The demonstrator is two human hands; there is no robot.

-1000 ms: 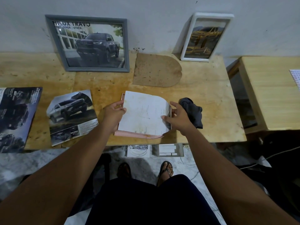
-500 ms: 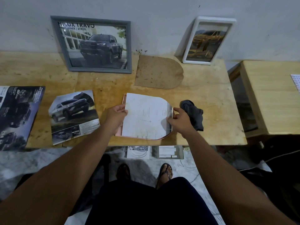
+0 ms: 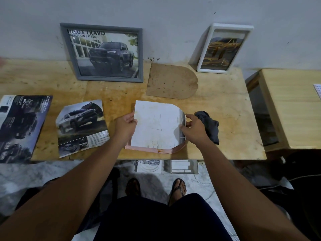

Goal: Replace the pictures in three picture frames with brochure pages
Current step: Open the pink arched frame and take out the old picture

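Arched page (image 3: 156, 126), head view: blank side up, laid on pink frame (image 3: 144, 149) at near tabletop (image 3: 225, 119) edge. Left hand (image 3: 126, 126) pinching left edge, right hand (image 3: 192, 129) pinching right edge. Likely light, floppy, crease-prone; best held lightly by both edges. Count: three frames, pink plus grey frame (image 3: 111, 79) and white frame (image 3: 212, 71) leaning on wall (image 3: 173, 23); one backing board (image 3: 171, 81); one loose car page (image 3: 81, 126); one brochure (image 3: 22, 127); one cloth (image 3: 210, 126).
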